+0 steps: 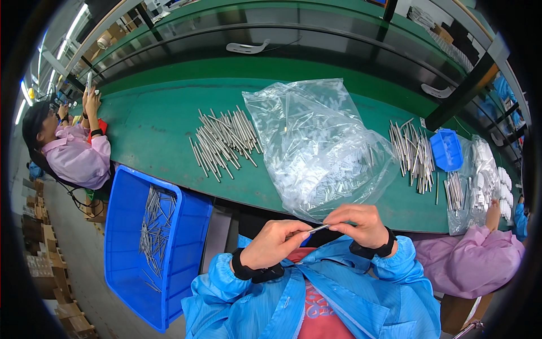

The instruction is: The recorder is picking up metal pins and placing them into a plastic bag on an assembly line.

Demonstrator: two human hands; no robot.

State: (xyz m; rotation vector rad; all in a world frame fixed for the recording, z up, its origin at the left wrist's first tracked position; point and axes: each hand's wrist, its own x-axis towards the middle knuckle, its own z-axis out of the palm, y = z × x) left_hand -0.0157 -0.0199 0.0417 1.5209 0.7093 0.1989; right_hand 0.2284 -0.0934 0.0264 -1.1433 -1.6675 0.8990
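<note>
Left hand (270, 244) and right hand (362, 224) meet in front of my chest, each pinching one end of a slim silver metal rod (319, 229) between thumb and fingers, near the front edge of the long green bench (152, 127). Ahead of me, a crumpled clear plastic bag (299, 127) holding small whitish pieces (324, 178) lies between a left pile of silver rods (227, 138) and a right pile (416, 152). Lower left, a deep blue plastic bin (127, 220) contains more thin rods (155, 229).
</note>
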